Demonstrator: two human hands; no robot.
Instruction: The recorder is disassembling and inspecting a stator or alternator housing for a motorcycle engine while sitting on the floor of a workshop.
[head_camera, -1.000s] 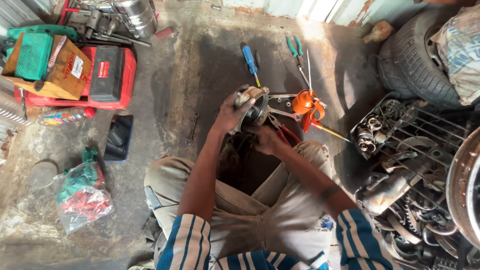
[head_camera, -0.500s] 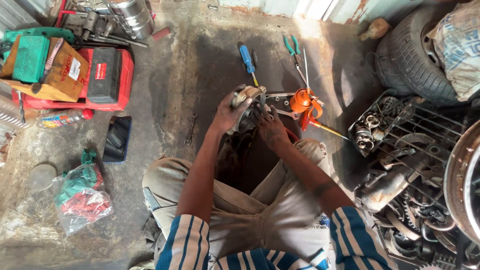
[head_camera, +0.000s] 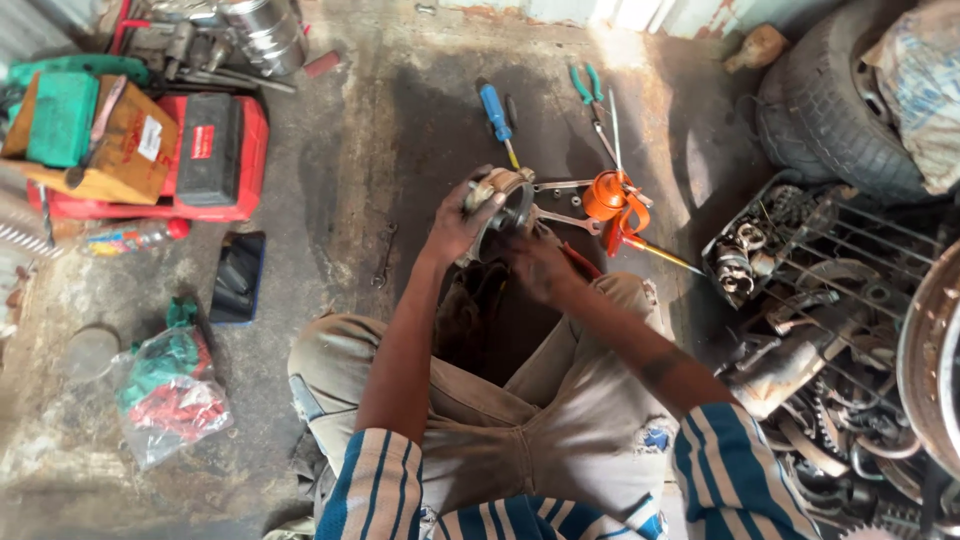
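Both hands have barely shifted: the left hand (head_camera: 452, 225) keeps clasping the round metal part (head_camera: 500, 205) at frame centre, the right hand (head_camera: 535, 265) fingering its lower edge. Work looks midway; spanners (head_camera: 560, 200) lie unused beside it.

we see bare floor (head_camera: 330, 170) left of our hands; ahead lie a blue screwdriver (head_camera: 495, 108), green pliers (head_camera: 585, 85) and orange oil can (head_camera: 607, 195), and the parts crate (head_camera: 800, 270) crowds the right.
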